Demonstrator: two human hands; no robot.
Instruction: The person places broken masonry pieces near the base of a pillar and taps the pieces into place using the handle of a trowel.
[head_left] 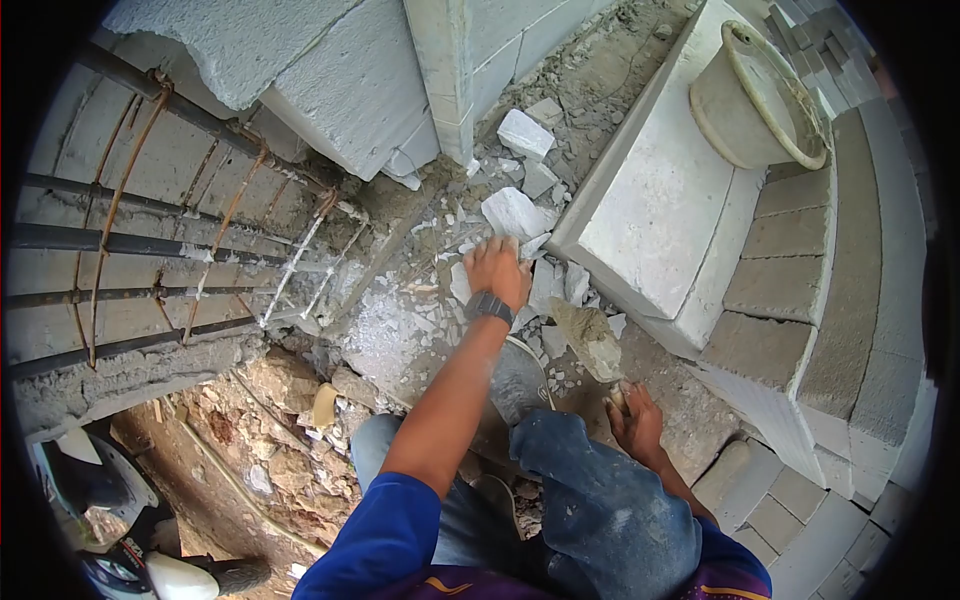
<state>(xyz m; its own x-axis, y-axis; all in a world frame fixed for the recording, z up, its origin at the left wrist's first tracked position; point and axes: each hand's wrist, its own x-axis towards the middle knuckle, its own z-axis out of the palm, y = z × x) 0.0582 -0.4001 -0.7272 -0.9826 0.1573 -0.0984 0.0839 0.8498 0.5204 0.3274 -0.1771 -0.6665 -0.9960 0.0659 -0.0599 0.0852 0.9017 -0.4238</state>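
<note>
Seen from above, a person in blue jeans and a blue-sleeved shirt worked low over a dusty floor strewn with broken pale rubble [545, 285]. The left hand [497, 272], with a dark watch [488, 307] on its wrist, reached forward, palm down, onto the rubble in the middle of the view. Its fingers were bent and fairly close together, touching the broken pieces just beside a larger white chunk [513, 214]; whether they gripped a piece could not be told. The right hand [638, 418] was lower and nearer the right knee, its fingers curled, with the thumb and fingertips around a small pale stub [620, 398]. Just beyond the stub lay a flat, tan, crusted object [587, 340], angled across the rubble between the two hands; whether stub and object were joined was unclear. Behind the rubble, a whitish block [527, 134] sat near the foot of a grey block wall [492, 60]. To the right, a round, mortar-stained bucket [755, 105] rested on a long pale ledge [655, 200]. To the left ran a cage of steel bars [150, 245], and below it, at the lower left, part of a motorbike [130, 530] showed beside reddish, stony ground [235, 440].
</note>
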